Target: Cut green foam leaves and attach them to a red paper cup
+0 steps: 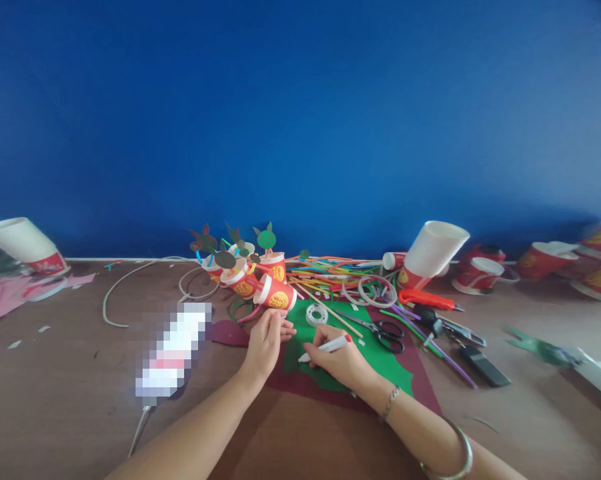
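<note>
My right hand point(335, 357) grips a white marker point(336, 344) with a red end, its tip low over the left part of a green paper sheet point(380, 363). My left hand point(267, 343) rests at that sheet's left edge, fingers loosely stretched and nothing visible in them. Just beyond its fingertips a red paper cup point(276, 293) lies tipped on its side; whether they touch is unclear. A tape roll point(317, 315) and black-handled scissors point(386, 333) lie on the green sheet. Under it is a dark red paper sheet point(427, 393).
Behind the tipped cup stand several cups with paper animal faces, one green point(267, 240). Coloured sticks point(325, 270) lie along the wall. To the right are a cup stack point(433, 250), an orange cutter point(425, 299) and keys point(473, 333). A blurred-out phone-like object point(175, 353) lies left.
</note>
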`<state>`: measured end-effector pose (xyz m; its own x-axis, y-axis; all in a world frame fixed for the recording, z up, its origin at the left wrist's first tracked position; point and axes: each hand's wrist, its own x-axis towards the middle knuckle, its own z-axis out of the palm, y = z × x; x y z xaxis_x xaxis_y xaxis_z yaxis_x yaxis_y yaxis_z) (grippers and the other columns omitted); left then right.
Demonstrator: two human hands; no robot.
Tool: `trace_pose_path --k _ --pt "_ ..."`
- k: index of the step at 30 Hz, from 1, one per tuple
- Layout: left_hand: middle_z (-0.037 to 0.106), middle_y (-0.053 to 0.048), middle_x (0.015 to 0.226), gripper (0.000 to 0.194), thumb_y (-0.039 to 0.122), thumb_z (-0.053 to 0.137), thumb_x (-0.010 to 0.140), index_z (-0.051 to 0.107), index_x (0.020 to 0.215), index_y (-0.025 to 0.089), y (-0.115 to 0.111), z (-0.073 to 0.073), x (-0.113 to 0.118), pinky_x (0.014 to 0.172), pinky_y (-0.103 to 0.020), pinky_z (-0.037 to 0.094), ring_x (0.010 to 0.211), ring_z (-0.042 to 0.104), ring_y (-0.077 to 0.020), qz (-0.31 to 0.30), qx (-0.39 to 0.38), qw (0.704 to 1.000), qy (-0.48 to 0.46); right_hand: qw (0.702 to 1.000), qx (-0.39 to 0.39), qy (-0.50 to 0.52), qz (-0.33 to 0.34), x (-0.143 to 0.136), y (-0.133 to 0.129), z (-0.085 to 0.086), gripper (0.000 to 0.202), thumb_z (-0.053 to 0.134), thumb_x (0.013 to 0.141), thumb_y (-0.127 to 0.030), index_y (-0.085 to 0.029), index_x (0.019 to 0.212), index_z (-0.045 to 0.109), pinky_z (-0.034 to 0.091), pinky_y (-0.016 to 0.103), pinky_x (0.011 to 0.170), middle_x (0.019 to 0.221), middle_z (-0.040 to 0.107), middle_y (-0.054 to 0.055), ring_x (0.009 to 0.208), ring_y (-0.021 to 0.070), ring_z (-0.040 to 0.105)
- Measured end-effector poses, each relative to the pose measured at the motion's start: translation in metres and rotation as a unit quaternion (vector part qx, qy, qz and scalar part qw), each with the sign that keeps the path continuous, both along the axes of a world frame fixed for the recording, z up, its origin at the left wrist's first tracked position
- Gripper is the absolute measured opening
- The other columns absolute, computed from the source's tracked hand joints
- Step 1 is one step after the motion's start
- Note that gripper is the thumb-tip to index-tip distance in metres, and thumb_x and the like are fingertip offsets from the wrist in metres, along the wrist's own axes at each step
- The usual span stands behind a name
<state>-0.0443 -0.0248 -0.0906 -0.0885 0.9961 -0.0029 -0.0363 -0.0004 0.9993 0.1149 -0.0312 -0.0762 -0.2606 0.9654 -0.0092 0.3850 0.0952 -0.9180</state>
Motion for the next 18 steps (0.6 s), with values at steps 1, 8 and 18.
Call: trace_pose_path --k 1,8,18 --pt "0.064 -0.006 0.078 0.042 0.053 0.042 0.083 0.055 0.090 0.014 0.0000 0.0000 0.0002 0.067 -0.031 0.055 0.073 0.067 -0.0183 0.000 -0.001 1.000 -0.001 1.000 0.000 0.001 0.000 -0.0001 -0.0001 0.0005 0.020 0.058 0.072 -0.025 -0.020 0.056 0.046 0.038 0.020 0.046 0.050 0.063 -0.002 0.048 0.0121 0.056" --pt "0.064 -0.006 0.078 0.043 0.054 0.042 0.083 0.055 0.091 0.014 -0.0004 0.0003 -0.0005 0.067 -0.031 0.055 0.073 0.067 -0.0187 -0.002 0.000 1.000 0.003 1.000 -0.005 0.012 -0.001 -0.0006 -0.0001 -0.0005 0.020 0.058 0.073 -0.026 -0.021 0.057 0.046 0.039 0.020 0.046 0.050 0.064 -0.002 0.049 0.0129 0.058" --pt "0.064 -0.006 0.078 0.043 0.054 0.042 0.083 0.054 0.090 0.014 -0.0011 0.0006 -0.0001 0.067 -0.031 0.055 0.073 0.067 -0.0190 -0.003 0.003 1.000 0.004 1.000 -0.007 0.013 0.000 0.0000 0.0004 -0.0029 0.020 0.058 0.073 -0.026 -0.020 0.057 0.047 0.038 0.020 0.045 0.051 0.064 -0.001 0.048 0.0127 0.058"
